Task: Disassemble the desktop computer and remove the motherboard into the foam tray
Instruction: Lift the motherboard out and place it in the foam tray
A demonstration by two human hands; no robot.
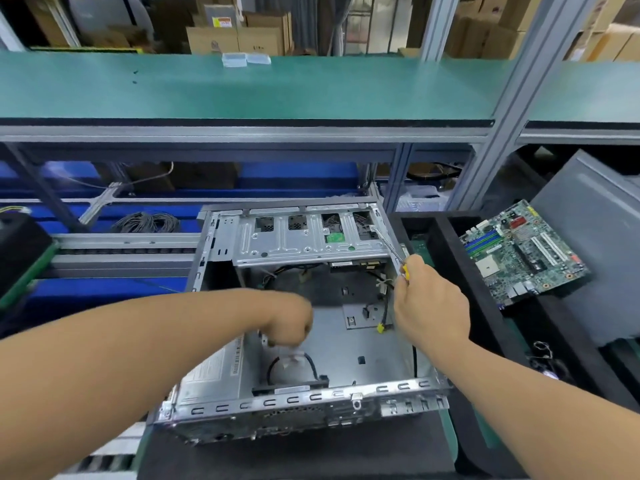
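The open grey sheet-metal computer case lies on the bench with its floor bare; the green motherboard already rests tilted at 3 o'clock of the case, on the rim of the black foam tray, so the removal looks nearly done. The person's right hand curls around a slim yellow-handled screwdriver, whose shaft points toward 11 o'clock at the silver drive cage. The left hand is closed into a loose fist above a black cable loop at 6 o'clock inside the case; motion blur hides whether it pinches the cable or the pale connector below it. To do this step well, the person should probably steady the screwdriver tip squarely before turning, keep the loose cables away from sharp chassis edges, and then seat the board flat inside a tray compartment instead of leaving it perched.
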